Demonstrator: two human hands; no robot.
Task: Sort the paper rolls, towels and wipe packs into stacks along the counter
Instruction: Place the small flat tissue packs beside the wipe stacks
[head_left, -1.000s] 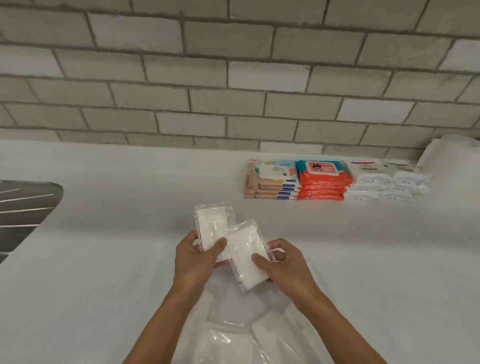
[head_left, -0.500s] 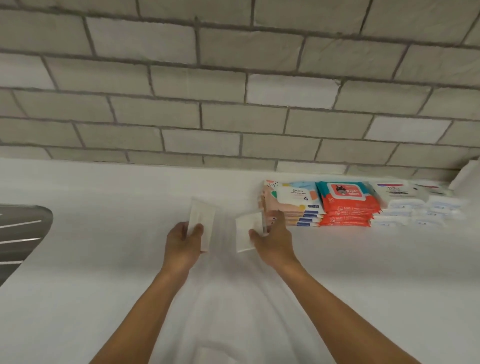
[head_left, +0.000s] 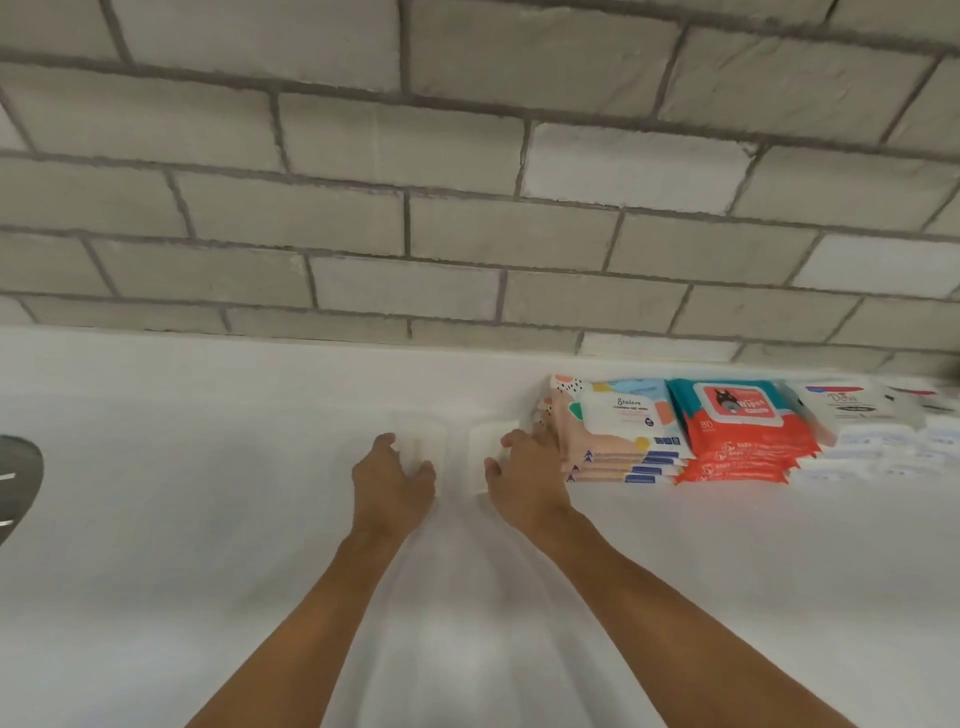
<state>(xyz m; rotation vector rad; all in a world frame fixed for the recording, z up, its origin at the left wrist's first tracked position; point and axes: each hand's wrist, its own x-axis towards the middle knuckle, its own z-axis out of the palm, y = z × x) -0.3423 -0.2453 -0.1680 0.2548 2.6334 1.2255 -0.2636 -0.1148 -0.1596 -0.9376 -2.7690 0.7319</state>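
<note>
Both arms have stretched out from near the body. The left hand (head_left: 392, 483) and right hand (head_left: 524, 478) now press two clear-wrapped white packs onto the counter (head_left: 182, 493) at twelve o'clock, by the wall. The left pack (head_left: 422, 446) and right pack (head_left: 483, 449) lie side by side, fingers curled round each, just left of the pastel stack (head_left: 618, 436). Seemingly a new pile joins the row. At two o'clock, labels read roughly "Stalove"; the orange stack (head_left: 732, 441) says "Wipes", "80". The white stack (head_left: 857, 421) is unreadable.
</note>
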